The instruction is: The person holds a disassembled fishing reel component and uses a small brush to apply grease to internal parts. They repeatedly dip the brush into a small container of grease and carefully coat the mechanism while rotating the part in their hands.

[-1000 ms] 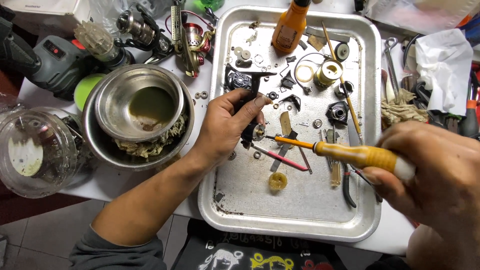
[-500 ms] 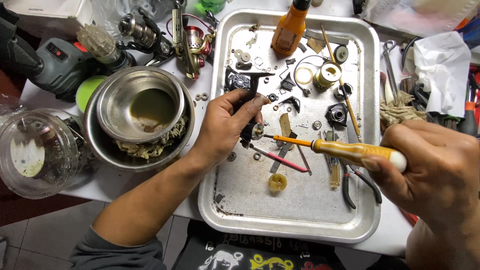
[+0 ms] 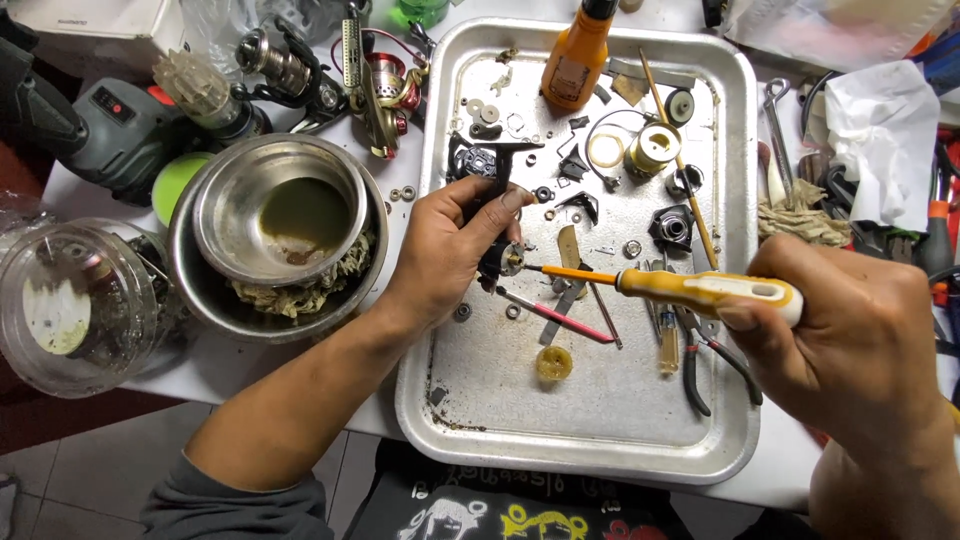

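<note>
Screwdriver [image 3: 700, 290] handle was yellow-orange with white end; tray [image 3: 590, 440] silver, stained; bottle [image 3: 575, 65] orange, black cap; bowls [image 3: 280, 215] steel; sleeve [image 3: 230, 505] grey; bench [image 3: 200, 370] white.

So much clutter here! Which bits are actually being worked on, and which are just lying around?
In use:
left hand gripping the black reel part
right hand driving the yellow-handled screwdriver into it
metal tray underneath

Lying about:
orange bottle
nested steel bowls
pliers
grey drill
</note>
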